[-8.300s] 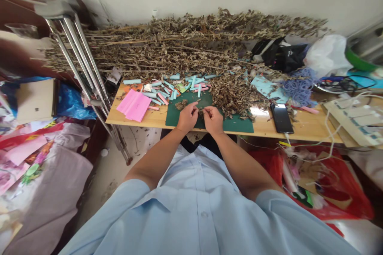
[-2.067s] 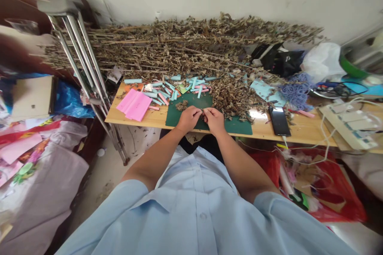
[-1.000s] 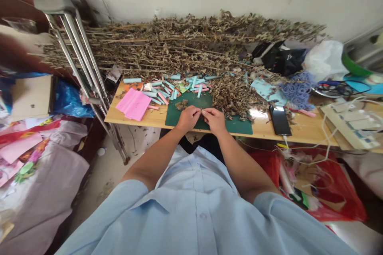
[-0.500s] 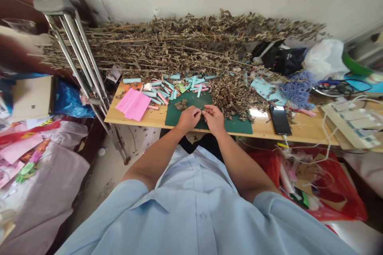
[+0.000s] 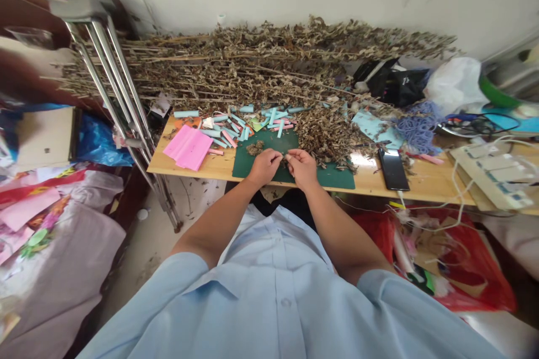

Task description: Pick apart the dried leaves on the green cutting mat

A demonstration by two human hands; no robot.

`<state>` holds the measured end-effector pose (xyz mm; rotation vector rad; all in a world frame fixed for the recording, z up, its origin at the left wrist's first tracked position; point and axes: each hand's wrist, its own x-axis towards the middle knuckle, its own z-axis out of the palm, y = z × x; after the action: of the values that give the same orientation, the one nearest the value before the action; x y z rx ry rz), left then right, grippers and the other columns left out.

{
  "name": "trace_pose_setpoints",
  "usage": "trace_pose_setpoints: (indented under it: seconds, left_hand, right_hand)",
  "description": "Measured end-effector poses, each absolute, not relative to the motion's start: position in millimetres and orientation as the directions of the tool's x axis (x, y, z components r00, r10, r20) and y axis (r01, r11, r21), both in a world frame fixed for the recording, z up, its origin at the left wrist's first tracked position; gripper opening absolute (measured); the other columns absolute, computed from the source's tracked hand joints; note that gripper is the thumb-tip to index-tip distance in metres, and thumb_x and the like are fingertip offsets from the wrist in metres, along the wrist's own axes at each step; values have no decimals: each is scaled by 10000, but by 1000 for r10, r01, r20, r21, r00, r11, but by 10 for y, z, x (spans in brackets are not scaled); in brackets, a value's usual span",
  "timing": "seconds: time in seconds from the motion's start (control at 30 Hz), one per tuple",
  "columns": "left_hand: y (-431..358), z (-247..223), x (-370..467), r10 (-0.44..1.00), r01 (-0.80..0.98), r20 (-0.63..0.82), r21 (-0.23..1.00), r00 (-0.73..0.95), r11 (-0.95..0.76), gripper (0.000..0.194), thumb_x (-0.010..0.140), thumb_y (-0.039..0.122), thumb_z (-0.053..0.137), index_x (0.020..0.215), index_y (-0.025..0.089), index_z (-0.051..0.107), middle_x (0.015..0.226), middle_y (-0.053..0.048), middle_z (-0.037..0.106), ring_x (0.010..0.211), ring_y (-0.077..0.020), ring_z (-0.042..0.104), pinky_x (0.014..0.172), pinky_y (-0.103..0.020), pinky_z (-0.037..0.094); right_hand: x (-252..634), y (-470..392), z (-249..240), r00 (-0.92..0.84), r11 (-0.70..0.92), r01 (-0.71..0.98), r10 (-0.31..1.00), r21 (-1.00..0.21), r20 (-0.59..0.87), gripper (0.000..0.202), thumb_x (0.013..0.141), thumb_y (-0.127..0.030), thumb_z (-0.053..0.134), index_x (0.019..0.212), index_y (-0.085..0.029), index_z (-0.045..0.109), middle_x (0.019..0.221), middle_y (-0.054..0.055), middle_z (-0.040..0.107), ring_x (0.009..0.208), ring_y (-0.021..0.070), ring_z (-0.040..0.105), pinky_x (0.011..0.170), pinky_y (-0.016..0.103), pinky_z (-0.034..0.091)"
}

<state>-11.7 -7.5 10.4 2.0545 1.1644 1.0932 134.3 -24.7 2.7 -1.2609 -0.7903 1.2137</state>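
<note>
My left hand and my right hand meet over the front of a green cutting mat. Between their pinched fingertips is a small bit of dried leaf, partly hidden by the fingers. A small clump of crumbled leaf lies on the mat just beyond my left hand. To the right, a big heap of dried leaves covers part of the mat. Several blue and pink paper rolls lie behind and left of the mat, near pink paper sheets.
Long dried stems lie along the wall. At the right are a phone, blue string and a power strip. Metal crutches lean at the left; a red bag sits below the table.
My fingertips have parted slightly, and a little more leaf shows between them. Both hands stay at the same place over the mat.
</note>
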Motion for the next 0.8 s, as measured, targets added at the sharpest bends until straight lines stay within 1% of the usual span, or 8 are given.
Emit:
trace_pose_setpoints:
  seconds: [0.13,0.27,0.47,0.6,0.8]
  left_hand:
    - [-82,91,-108,866,452,383,741,322,-496,141,918,196,553,873,173,685,818,-33,621,810,-141,581,769,-256,459]
    - [-81,87,-105,864,454,390,737,319,-501,151,919,200,557,871,171,697,824,-40,633,817,-145,588,770,-261,465]
    - [-84,85,-106,879,470,379,744,290,-476,135,909,198,578,898,174,711,847,-48,651,834,-149,601,778,-264,478]
    - [-82,75,-111,880,465,383,747,282,-474,132,904,184,581,897,175,712,850,-48,655,835,-149,604,775,-264,481]
    - [-60,61,-121,866,417,399,761,303,-497,124,904,197,600,888,176,721,844,-46,661,826,-148,611,779,-270,488]
  right_hand:
    - [1338,-246,-14,257,-70,-192,959,-979,-119,303,679,-347,747,903,-210,596,656,-65,598,431,63,465,367,196,307]
    - [1350,-242,-69,227,-53,-160,970,-986,-89,300,693,-357,741,913,-215,596,685,-59,617,451,67,487,404,201,350]
    - [1360,-249,-99,227,-37,-158,971,-987,-73,278,723,-372,726,914,-215,598,641,-68,599,440,71,489,420,207,363]
    - [1364,-252,-97,214,-24,-153,975,-988,-57,286,711,-354,742,916,-212,601,683,-55,630,448,69,497,424,207,374]
    - [1374,-252,-79,203,-52,-177,975,-983,-88,275,699,-323,740,910,-214,602,650,-67,611,426,62,474,400,197,348]
